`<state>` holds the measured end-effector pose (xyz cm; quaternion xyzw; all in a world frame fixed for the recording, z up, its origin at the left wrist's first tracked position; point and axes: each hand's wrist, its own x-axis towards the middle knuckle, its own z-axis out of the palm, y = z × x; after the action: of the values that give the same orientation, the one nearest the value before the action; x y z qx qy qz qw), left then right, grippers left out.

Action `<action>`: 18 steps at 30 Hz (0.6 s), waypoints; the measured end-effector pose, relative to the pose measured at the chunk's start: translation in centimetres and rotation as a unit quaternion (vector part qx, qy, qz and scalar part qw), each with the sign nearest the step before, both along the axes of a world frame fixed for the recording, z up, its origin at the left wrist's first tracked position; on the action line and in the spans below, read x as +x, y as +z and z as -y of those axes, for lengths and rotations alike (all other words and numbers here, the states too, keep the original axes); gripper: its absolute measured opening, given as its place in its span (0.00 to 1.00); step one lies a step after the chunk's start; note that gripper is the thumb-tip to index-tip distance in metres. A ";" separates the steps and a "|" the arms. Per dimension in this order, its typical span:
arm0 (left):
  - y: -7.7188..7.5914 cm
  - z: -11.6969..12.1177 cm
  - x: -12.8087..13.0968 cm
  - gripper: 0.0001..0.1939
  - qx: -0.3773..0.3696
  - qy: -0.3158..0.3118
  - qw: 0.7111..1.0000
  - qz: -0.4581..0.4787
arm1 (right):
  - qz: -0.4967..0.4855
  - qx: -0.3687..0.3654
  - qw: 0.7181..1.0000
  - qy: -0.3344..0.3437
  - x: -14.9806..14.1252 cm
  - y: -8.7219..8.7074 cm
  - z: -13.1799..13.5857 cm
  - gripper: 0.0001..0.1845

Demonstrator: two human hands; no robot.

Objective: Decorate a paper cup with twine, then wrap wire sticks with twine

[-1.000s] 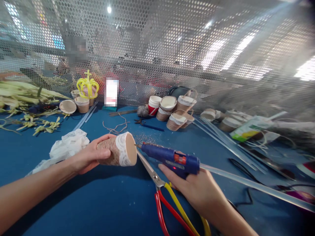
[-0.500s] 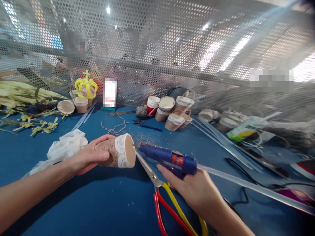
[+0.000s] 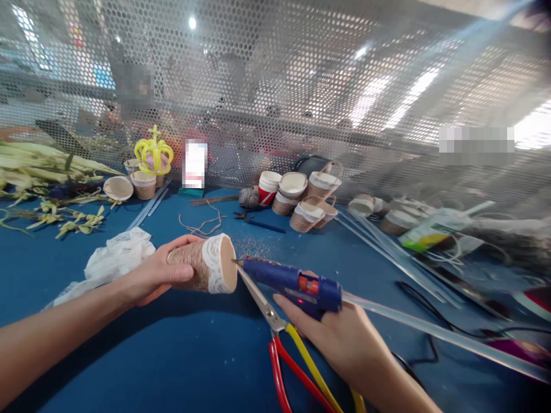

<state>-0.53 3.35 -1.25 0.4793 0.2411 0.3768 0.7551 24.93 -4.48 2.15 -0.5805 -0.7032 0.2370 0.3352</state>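
Observation:
My left hand (image 3: 161,269) grips a paper cup (image 3: 189,265) wrapped in brown twine, tipped on its side with its mouth facing right. White lace (image 3: 214,265) circles the cup near the rim. In my right hand (image 3: 331,327) is a blue glue gun (image 3: 288,281) with a small red light lit and a long clear glue stick (image 3: 430,328) running out of its back. The nozzle points left, at or very close to the cup's rim. Beneath the gun lie scissors (image 3: 270,312) with red and yellow handles, partly hidden by my right hand.
White lace fabric (image 3: 118,255) is bunched beyond my left forearm. At the back stand twine-wrapped cups (image 3: 306,215), a grey yarn ball (image 3: 248,197), a phone (image 3: 194,163) and a yellow crown (image 3: 154,155). Clear glue sticks (image 3: 387,252) and a black cable (image 3: 424,298) lie at right.
The glue gun's nozzle has dropped slightly along the cup's rim. My left hand keeps the same hold on the cup. The whole view has shifted a little.

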 end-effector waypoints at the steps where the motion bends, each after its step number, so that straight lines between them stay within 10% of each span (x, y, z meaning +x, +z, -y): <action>1: 0.0 0.0 0.0 0.27 0.003 0.002 1.000 0.002 | 0.012 0.005 1.000 -0.003 0.1 0.0 0.0 0.08; 18: -0.3 0.2 -0.5 0.25 -0.005 -0.048 0.999 0.012 | -0.013 -0.132 0.989 -0.067 -1.2 0.9 -0.2 0.17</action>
<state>-1.04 3.15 -1.56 0.4824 0.2110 0.3449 0.7771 23.69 -4.27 3.09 -0.6626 -0.6207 0.3121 0.2798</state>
